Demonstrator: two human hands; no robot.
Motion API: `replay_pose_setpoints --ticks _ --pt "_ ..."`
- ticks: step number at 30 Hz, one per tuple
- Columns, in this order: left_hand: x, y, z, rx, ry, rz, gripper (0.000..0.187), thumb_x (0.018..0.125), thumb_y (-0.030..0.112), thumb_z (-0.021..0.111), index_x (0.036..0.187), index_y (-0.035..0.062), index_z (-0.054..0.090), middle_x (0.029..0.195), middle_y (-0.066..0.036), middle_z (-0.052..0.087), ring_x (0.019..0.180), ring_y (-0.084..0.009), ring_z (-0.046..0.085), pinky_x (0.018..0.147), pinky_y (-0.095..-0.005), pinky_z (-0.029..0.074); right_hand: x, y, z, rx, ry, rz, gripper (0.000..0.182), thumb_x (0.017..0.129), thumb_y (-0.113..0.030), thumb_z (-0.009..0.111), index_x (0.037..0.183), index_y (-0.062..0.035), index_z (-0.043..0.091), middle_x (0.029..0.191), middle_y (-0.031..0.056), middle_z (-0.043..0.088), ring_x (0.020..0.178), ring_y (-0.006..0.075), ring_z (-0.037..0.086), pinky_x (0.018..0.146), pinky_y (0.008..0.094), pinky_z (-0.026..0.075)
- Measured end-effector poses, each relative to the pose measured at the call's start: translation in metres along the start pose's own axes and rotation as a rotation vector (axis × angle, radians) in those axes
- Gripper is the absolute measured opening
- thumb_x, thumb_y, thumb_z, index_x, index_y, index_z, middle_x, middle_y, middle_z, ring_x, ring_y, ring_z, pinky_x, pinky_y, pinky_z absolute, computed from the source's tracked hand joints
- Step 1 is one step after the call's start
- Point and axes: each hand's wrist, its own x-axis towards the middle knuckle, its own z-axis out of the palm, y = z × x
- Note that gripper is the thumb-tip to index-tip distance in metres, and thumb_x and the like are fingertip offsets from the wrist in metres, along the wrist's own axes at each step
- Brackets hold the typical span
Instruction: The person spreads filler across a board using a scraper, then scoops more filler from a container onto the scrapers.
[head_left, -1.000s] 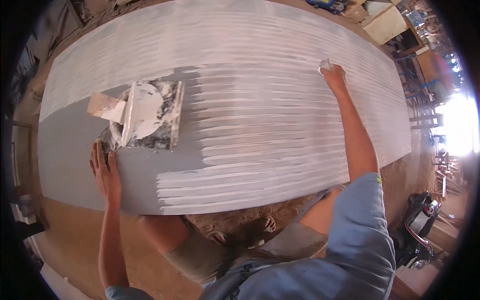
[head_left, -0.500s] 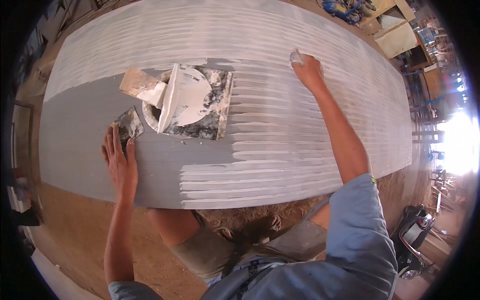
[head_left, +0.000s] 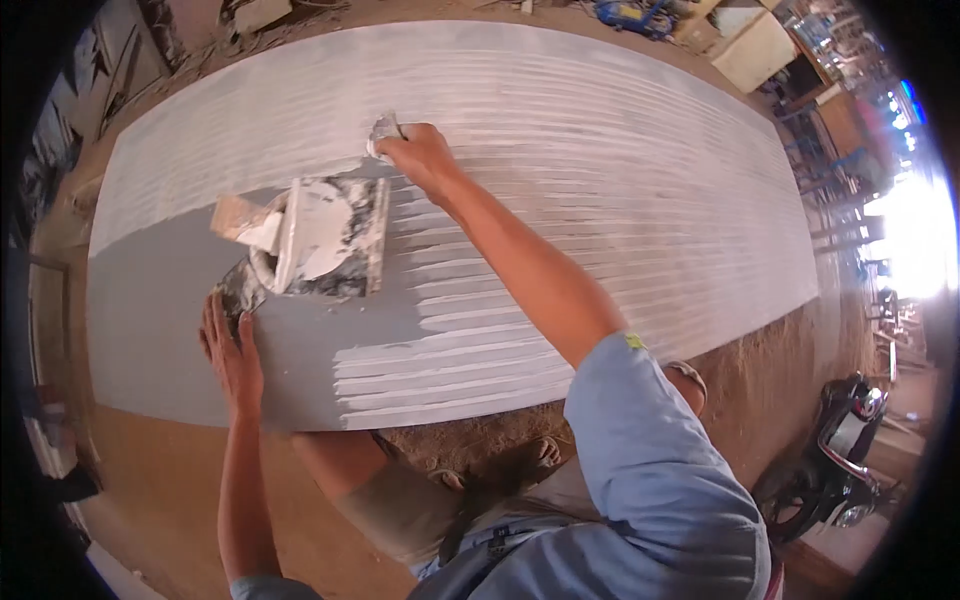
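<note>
My right hand (head_left: 420, 155) is closed around a putty-smeared scraper (head_left: 385, 130), which touches the far part of the large grey board (head_left: 150, 300). White ridged stripes of paste cover much of that board. My left hand (head_left: 232, 355) lies spread at the near left, its fingertips at a dark, stained square blade (head_left: 240, 288). Between the hands, a paste-covered plate (head_left: 365, 240) rests on a round container (head_left: 263, 262) holding white paste. A wooden-handled spatula (head_left: 238, 218) leans out of the container to the left.
A motorcycle (head_left: 835, 455) stands on the floor at the right. Beyond the board's far edge are a blue machine (head_left: 640, 15) and wooden pieces (head_left: 750, 50). My legs are under the near edge.
My right hand has swept left across the board with the scraper, to just beyond the plate. My left hand stays at the dark blade. The view has shifted slightly.
</note>
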Motion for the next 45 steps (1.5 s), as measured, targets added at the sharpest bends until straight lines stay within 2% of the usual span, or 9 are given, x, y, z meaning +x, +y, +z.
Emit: replay_pose_setpoints --ticks 2,4,7,11,20,27,31,41,45 --pt "0.002 0.007 -0.005 -0.017 -0.007 -0.002 0.057 0.103 0.035 0.046 0.150 0.0049 0.036 0.154 -0.015 0.036 0.145 -0.0293 0.030 0.121 -0.0458 0.015 -0.038 -0.001 -0.047 0.285 -0.010 0.188 0.034 0.082 -0.030 0.069 0.092 0.0019 0.068 0.073 0.0062 0.058 0.069 0.0187 0.053 0.062 0.0376 0.044" --pt "-0.001 0.006 -0.004 -0.034 -0.023 -0.011 0.057 0.103 0.035 0.046 0.150 0.0049 0.036 0.154 -0.015 0.037 0.144 -0.0294 0.031 0.121 -0.0459 0.015 -0.070 0.037 -0.109 0.377 -0.004 0.160 0.035 0.083 -0.032 0.071 0.099 -0.0011 0.070 0.074 0.0017 0.056 0.066 0.0158 0.048 0.059 0.0350 0.040" --pt "0.001 -0.003 0.006 0.018 0.009 0.009 0.056 0.104 0.035 0.044 0.150 0.0049 0.036 0.154 -0.015 0.037 0.144 -0.0294 0.031 0.121 -0.0457 0.016 -0.113 0.108 -0.212 0.144 0.313 0.362 0.052 0.084 -0.037 0.072 0.120 0.0006 0.066 0.114 0.0163 0.065 0.108 0.0255 0.058 0.091 0.0388 0.046" --pt "0.002 -0.007 0.008 0.058 0.004 0.023 0.055 0.105 0.035 0.043 0.150 0.0052 0.036 0.154 -0.015 0.037 0.144 -0.0295 0.031 0.120 -0.0452 0.018 -0.130 0.275 -0.370 -0.407 0.612 0.240 0.043 0.082 -0.030 0.067 0.108 0.0040 0.070 0.092 0.0168 0.070 0.089 0.0266 0.065 0.081 0.0397 0.049" --pt "0.001 -0.005 0.008 0.038 -0.011 0.023 0.055 0.105 0.035 0.041 0.151 0.0059 0.036 0.155 -0.016 0.035 0.145 -0.0295 0.030 0.120 -0.0446 0.018 -0.126 0.264 -0.411 -0.822 0.581 0.408 0.038 0.083 -0.040 0.061 0.093 -0.0047 0.072 0.097 0.0255 0.069 0.094 0.0436 0.065 0.081 0.0504 0.051" --pt "0.003 -0.007 0.007 0.058 -0.032 0.029 0.055 0.105 0.036 0.041 0.151 0.0058 0.036 0.155 -0.015 0.036 0.145 -0.0295 0.028 0.120 -0.0437 0.017 -0.109 0.228 -0.335 -0.789 0.397 0.306 0.044 0.083 -0.036 0.061 0.107 0.0008 0.068 0.106 0.0297 0.066 0.101 0.0453 0.063 0.087 0.0516 0.050" --pt "0.002 -0.012 0.009 0.093 -0.006 0.037 0.056 0.104 0.036 0.042 0.151 0.0062 0.035 0.155 -0.014 0.036 0.145 -0.0284 0.029 0.121 -0.0428 0.017 -0.089 0.178 -0.220 -0.728 0.416 0.101 0.040 0.086 -0.031 0.059 0.111 -0.0001 0.065 0.111 0.0281 0.065 0.104 0.0436 0.062 0.089 0.0516 0.050" --pt "0.000 0.003 -0.005 0.062 -0.051 -0.047 0.060 0.104 0.041 0.041 0.154 0.0095 0.029 0.158 -0.013 0.031 0.148 -0.0268 0.023 0.123 -0.0442 0.011 -0.064 0.041 -0.062 -0.680 0.177 0.186 0.033 0.086 -0.028 0.057 0.095 0.0012 0.069 0.096 0.0252 0.068 0.091 0.0409 0.066 0.082 0.0501 0.051" --pt "0.000 0.000 -0.004 0.058 -0.053 -0.066 0.061 0.103 0.042 0.042 0.154 0.0098 0.029 0.158 -0.013 0.031 0.148 -0.0268 0.023 0.123 -0.0442 0.011 -0.052 0.020 -0.004 -0.495 0.120 -0.130 0.037 0.087 -0.034 0.057 0.097 -0.0011 0.070 0.096 0.0258 0.069 0.095 0.0412 0.066 0.083 0.0501 0.052"
